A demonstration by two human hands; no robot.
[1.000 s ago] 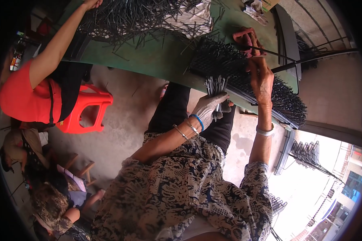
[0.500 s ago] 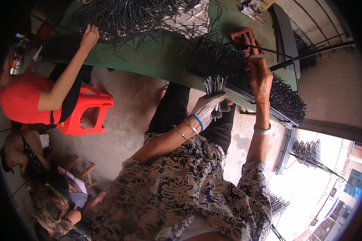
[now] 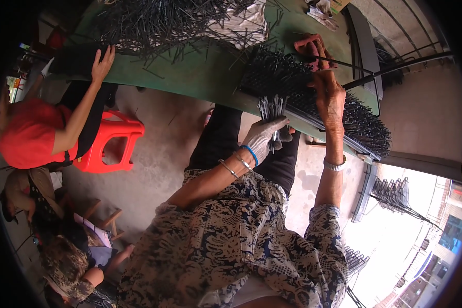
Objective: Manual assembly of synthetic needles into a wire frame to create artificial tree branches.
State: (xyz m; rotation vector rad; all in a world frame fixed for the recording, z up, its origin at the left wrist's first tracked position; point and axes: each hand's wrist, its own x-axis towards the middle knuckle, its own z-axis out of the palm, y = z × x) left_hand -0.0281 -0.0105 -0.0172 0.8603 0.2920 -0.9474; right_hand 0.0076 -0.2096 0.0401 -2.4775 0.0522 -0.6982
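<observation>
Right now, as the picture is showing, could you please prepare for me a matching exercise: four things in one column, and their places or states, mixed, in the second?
Column one:
1. left hand
2. right hand
3. stool
4. crumpled reddish cloth

Column two:
A. stands on the floor
B. bare, at the mass of dark thin pieces
C. lies on the green table
D. gloved, holding a bundle of thin grey pieces

Right pairs: 1-D, 2-B, 3-A, 4-C.
</observation>
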